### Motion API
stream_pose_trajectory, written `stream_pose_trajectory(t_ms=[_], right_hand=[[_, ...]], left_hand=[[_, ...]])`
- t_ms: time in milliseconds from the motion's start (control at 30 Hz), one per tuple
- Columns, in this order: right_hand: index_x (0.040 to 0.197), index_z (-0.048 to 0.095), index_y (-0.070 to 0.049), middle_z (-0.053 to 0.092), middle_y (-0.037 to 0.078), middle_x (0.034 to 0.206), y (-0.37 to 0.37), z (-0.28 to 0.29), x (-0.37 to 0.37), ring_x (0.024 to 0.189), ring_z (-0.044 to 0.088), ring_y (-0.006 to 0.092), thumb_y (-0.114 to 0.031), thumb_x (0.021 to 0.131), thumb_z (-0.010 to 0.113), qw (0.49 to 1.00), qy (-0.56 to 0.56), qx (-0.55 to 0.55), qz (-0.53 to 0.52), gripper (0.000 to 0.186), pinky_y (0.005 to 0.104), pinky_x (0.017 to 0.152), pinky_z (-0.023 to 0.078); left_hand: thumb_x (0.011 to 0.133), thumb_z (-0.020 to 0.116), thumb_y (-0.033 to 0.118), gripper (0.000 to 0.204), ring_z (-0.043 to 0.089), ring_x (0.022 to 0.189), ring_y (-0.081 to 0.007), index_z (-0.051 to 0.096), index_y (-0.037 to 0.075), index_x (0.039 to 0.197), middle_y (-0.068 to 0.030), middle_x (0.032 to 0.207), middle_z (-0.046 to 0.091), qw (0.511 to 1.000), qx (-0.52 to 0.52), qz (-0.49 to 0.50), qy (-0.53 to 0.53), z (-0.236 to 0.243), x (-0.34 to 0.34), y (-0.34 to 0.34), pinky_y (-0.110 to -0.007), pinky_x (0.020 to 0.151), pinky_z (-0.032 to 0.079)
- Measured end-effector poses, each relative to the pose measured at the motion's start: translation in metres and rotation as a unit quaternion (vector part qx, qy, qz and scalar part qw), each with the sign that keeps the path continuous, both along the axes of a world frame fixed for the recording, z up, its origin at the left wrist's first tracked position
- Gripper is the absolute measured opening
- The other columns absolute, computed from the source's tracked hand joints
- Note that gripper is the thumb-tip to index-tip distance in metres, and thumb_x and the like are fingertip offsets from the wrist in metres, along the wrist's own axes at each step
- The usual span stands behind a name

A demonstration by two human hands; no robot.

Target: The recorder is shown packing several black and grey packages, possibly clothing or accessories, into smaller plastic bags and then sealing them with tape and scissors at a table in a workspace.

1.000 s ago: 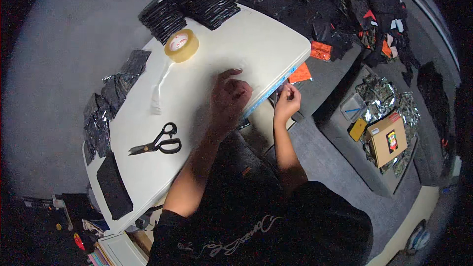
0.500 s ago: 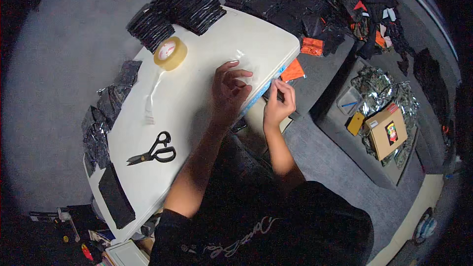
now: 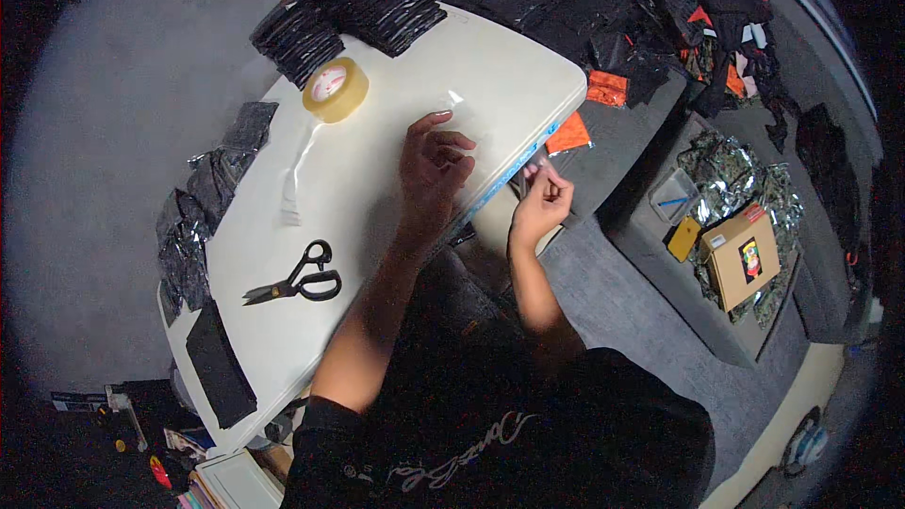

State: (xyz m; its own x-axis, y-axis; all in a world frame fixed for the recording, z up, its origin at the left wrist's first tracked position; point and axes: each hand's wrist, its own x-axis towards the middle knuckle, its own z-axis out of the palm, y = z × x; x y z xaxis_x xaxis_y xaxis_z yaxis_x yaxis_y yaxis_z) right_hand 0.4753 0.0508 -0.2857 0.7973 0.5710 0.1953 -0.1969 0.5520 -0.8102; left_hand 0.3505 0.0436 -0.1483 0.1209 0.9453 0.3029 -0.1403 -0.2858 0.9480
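Note:
My left hand (image 3: 434, 165) is over the white table (image 3: 377, 104) near its right edge, with its fingers loosely bent and apart. Beside its fingertips a piece of clear film (image 3: 456, 97) glints on the tabletop. Just off the blue-marked edge, my right hand (image 3: 540, 207) pinches a thin greyish see-through piece (image 3: 536, 161), partly hidden by the fingers. Farther left sits a roll of clear tape (image 3: 347, 92), its loose strip (image 3: 294, 184) trailing toward me. Black-handled scissors (image 3: 300, 285) lie near the table's left side, blades pointing left.
Stacks of flat black packages (image 3: 372, 0) stand at the far edge. Crumpled black plastic (image 3: 184, 236) and a dark flat piece (image 3: 222, 368) line the left edge. Orange packets (image 3: 566, 132) lie beyond the right edge. A grey bin (image 3: 650, 254) carries a cardboard box (image 3: 731, 269) and silvery packages.
My right hand has dropped slightly away from the table edge, and the greyish piece now shows at its fingertips. My left hand stays nearly in place. The whole view has shifted a little.

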Motion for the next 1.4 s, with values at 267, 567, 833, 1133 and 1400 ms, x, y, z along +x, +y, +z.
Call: stream_pose_trajectory(t_ms=[267, 567, 833, 1133, 1400], right_hand=[[0.102, 0.059, 0.000, 0.067, 0.010, 0.103, -0.004, -0.014, -0.005, 0.092, 0.066, 0.0169, 0.001, 0.097, 0.057, 0.976, 0.121, -0.004, 0.179, 0.005, 0.0295, 0.083, 0.057], [0.104, 0.060, 0.003, 0.066, 0.012, 0.098, -0.020, 0.014, 0.004, 0.092, 0.065, 0.0193, -0.009, 0.098, 0.051, 0.907, 0.309, 0.059, 0.278, 0.016, 0.0331, 0.088, 0.054], [0.092, 0.061, -0.002, 0.054, -0.002, 0.080, -0.019, 0.016, 0.013, 0.077, 0.052, 0.0074, -0.005, 0.093, 0.065, 0.995, 0.006, -0.067, 0.069, 0.005, 0.0203, 0.073, 0.041], [0.112, 0.065, 0.004, 0.072, 0.010, 0.100, -0.033, 0.084, 0.020, 0.078, 0.064, 0.0117, -0.007, 0.096, 0.063, 0.932, 0.045, 0.050, 0.356, 0.020, 0.0231, 0.066, 0.048], [0.097, 0.067, 0.002, 0.071, 0.008, 0.086, -0.024, 0.066, 0.046, 0.072, 0.063, 0.0105, -0.005, 0.095, 0.066, 0.945, 0.025, -0.006, 0.325, 0.007, 0.0240, 0.066, 0.050]], left_hand=[[0.082, 0.067, -0.005, 0.061, 0.056, 0.081, -0.0070, 0.045, 0.009, 0.136, -0.0062, 0.103, 0.061, 1.000, -0.015, -0.016, -0.016, 0.001, 0.002, 0.000, -0.022, 0.068, 0.048], [0.081, 0.068, -0.003, 0.063, 0.058, 0.085, -0.0089, 0.043, 0.010, 0.137, -0.0066, 0.101, 0.062, 1.000, -0.023, -0.007, -0.013, 0.002, 0.002, -0.002, -0.024, 0.076, 0.048], [0.083, 0.065, -0.003, 0.061, 0.055, 0.078, -0.0078, 0.042, 0.010, 0.139, -0.0085, 0.101, 0.066, 0.999, -0.023, -0.029, -0.029, 0.004, 0.004, -0.001, -0.023, 0.070, 0.047], [0.085, 0.060, -0.003, 0.059, 0.059, 0.078, -0.0085, 0.041, 0.008, 0.140, -0.0110, 0.104, 0.069, 0.996, -0.076, -0.046, 0.002, 0.027, 0.017, -0.015, -0.023, 0.071, 0.048], [0.083, 0.068, -0.002, 0.058, 0.057, 0.074, -0.0102, 0.043, 0.005, 0.135, -0.0082, 0.107, 0.066, 0.974, 0.126, 0.092, 0.166, 0.023, 0.003, -0.002, -0.024, 0.067, 0.051]])
